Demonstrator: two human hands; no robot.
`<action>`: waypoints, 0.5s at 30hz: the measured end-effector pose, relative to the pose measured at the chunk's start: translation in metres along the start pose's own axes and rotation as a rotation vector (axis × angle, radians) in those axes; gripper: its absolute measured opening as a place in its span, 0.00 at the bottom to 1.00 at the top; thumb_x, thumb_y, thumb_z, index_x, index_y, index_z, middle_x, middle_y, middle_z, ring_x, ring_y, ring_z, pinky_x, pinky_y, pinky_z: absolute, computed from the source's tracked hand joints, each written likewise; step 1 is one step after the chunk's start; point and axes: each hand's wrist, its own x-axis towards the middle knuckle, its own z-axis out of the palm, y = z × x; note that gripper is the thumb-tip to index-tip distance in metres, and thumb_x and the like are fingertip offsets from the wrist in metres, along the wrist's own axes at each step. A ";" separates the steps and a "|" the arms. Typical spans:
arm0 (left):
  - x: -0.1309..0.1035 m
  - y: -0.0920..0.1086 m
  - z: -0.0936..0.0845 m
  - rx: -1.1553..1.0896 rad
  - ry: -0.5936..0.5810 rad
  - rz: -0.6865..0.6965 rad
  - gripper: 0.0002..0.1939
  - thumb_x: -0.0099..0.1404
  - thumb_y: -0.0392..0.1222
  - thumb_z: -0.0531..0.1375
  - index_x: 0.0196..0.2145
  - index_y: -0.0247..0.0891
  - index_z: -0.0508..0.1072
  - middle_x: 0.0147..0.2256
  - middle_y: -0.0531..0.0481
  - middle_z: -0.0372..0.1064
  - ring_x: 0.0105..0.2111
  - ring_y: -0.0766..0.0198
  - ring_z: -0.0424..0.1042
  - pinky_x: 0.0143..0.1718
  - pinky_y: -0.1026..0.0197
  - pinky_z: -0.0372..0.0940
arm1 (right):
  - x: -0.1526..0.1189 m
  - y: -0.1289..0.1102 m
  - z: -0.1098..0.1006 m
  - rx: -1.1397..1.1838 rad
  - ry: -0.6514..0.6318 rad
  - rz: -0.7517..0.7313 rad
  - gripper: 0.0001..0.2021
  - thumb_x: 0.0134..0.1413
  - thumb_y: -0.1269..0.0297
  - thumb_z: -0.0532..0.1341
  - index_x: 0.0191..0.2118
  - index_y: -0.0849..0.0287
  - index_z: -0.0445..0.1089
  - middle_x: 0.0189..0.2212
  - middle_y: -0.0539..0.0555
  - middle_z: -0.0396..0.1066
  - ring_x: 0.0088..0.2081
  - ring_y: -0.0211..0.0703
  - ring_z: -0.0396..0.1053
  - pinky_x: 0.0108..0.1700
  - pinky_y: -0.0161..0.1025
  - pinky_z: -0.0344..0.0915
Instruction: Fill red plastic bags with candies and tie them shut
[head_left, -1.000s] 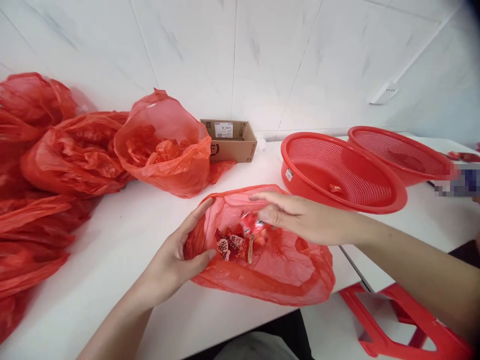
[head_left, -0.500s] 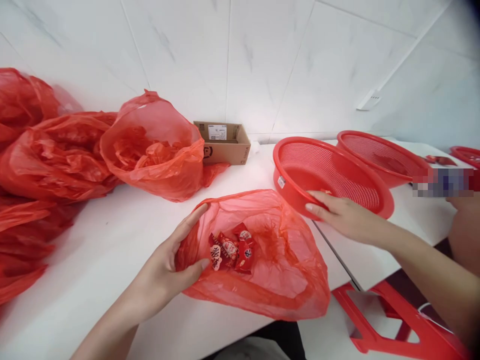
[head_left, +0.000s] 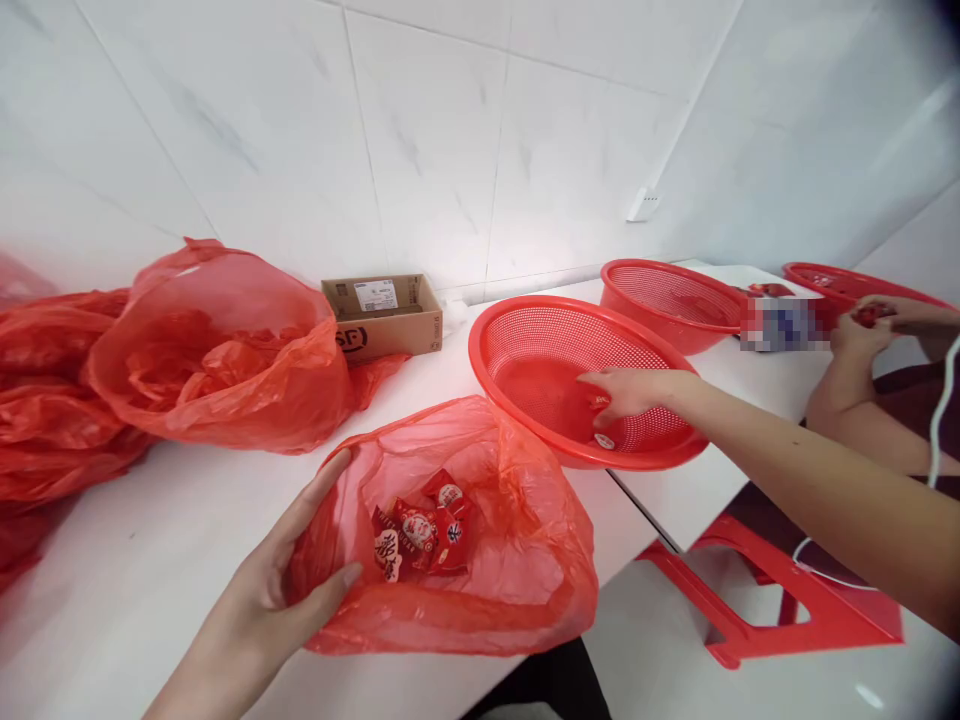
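My left hand [head_left: 274, 590] grips the left side of an open red plastic bag [head_left: 525, 560], thumb over the near rim and fingers along the outside. Several small red wrapped packets [head_left: 420, 530] with white print lie in the bag. Down inside a red perforated basket [head_left: 517, 330], my right hand [head_left: 634, 395] has its fingers closed around a similar red packet [head_left: 600, 402], partly hidden by the fingers. The basket stands just beyond the bag's right side.
Filled red bags [head_left: 225, 390] crowd the left, beside a cardboard box [head_left: 401, 325] at the wall. A second basket [head_left: 667, 290] stands behind the first. At the right, a co-worker's hands [head_left: 874, 320] hold something small and red. A red stool [head_left: 780, 620] is below the table edge.
My right hand has moved from the near rim of the basket into it, at a packet. My left hand stays on the bag. The view has swung right, showing a co-worker's hands.
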 end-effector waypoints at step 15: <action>0.002 -0.005 0.000 -0.020 -0.011 -0.028 0.37 0.63 0.51 0.60 0.66 0.58 0.50 0.69 0.57 0.43 0.68 0.49 0.41 0.66 0.43 0.39 | -0.005 -0.010 0.017 -0.058 -0.169 -0.144 0.04 0.41 0.70 0.62 0.27 0.56 0.67 0.27 0.52 0.69 0.28 0.45 0.67 0.30 0.41 0.59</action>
